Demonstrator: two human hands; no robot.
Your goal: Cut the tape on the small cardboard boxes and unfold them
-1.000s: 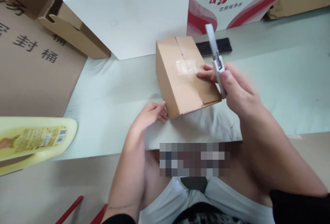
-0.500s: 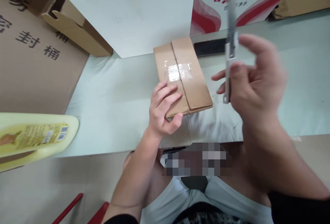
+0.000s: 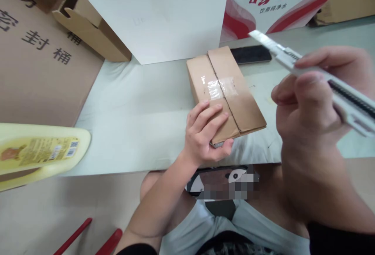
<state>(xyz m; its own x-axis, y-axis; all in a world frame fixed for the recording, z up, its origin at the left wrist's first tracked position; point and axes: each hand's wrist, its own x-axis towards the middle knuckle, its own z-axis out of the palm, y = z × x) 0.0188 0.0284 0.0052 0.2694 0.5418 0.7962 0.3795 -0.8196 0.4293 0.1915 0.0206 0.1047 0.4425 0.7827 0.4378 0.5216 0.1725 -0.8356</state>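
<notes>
A small brown cardboard box [image 3: 243, 106] rests on the pale green cloth, with a strip of clear tape [image 3: 222, 88] across its middle seam. My left hand [image 3: 205, 131] grips its near left corner, fingers on the top and thumb at the near edge. To the right of the box, my right hand [image 3: 319, 90] is closed around a white utility knife [image 3: 348, 102]. The knife's blade is out and points up and left, raised above the table and apart from the box.
Behind the box lies a black phone [image 3: 252, 54], in front of a big white box [image 3: 164, 20] and a red-and-white printed carton [image 3: 272, 8]. Large cardboard [image 3: 32, 75] stands at the left, near a pale yellow jug [image 3: 73, 143]. Red bars [image 3: 76, 233] show on the floor.
The knife has swung from upright to slanting, with its tip now up-left, as my right hand moved right. My left hand and the box have shifted slightly right and nearer.
</notes>
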